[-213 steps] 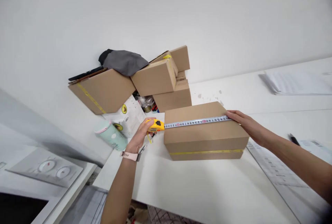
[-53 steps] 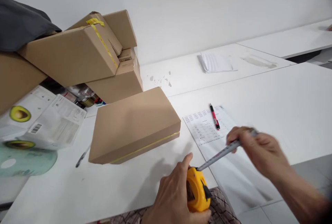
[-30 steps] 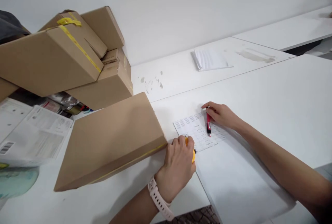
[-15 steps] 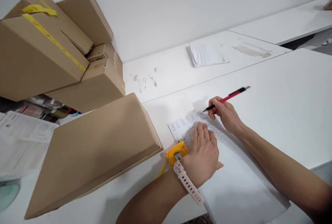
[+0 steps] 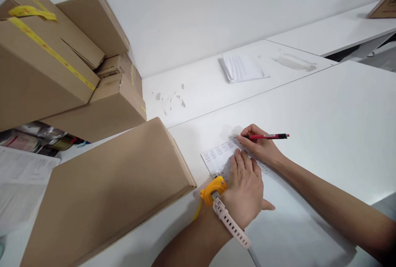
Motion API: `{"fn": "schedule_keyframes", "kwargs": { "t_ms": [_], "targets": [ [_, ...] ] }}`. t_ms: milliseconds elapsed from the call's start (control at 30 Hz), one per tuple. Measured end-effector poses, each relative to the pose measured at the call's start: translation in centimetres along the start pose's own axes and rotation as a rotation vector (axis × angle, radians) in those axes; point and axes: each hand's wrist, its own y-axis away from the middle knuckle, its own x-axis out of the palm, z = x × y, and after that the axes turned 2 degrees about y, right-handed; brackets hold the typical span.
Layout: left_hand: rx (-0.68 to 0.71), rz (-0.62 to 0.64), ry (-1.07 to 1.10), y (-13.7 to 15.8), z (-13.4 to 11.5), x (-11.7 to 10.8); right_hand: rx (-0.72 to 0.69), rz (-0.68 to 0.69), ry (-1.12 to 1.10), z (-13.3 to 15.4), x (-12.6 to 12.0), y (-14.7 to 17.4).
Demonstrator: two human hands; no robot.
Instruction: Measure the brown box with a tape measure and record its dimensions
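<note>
Pinched in the fingers of my right hand [image 5: 259,144] is a red and black pen [image 5: 269,136], its tip at the top edge of a sheet of paper [image 5: 213,160]. Handwritten columns fill the top of that sheet, with printed lines below. My left hand [image 5: 246,186] lies flat on the paper, fingers stretched out, partly covering the lines. A pale pink watch strap [image 5: 232,225] is around my left wrist. Close against that wrist sits an orange tape measure [image 5: 213,188], with a bit of yellow tape showing below it.
A large flat cardboard box [image 5: 108,192] lies left of the paper. Several taped cartons [image 5: 46,64] are stacked at the back left, with printed papers [image 5: 21,180] below. A stack of sheets [image 5: 243,69] rests near the wall. A brown object [image 5: 385,6] stands at the far right.
The pen has swung from slanting upward to nearly level as my right hand turned and shifted slightly left. My left hand stays on the paper. The view has shifted a little.
</note>
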Motion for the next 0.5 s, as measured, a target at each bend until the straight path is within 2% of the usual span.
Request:
{"fn": "schedule_keyframes", "kwargs": {
  "t_ms": [267,500],
  "targets": [
    [0.002,-0.003,-0.06,-0.27,0.12,-0.06,-0.048,-0.063,0.12,-0.1,0.14,-0.22],
    [0.014,-0.006,-0.061,-0.54,0.19,0.16,-0.071,-0.031,0.169,-0.04,0.11,0.06]
  ]
}}
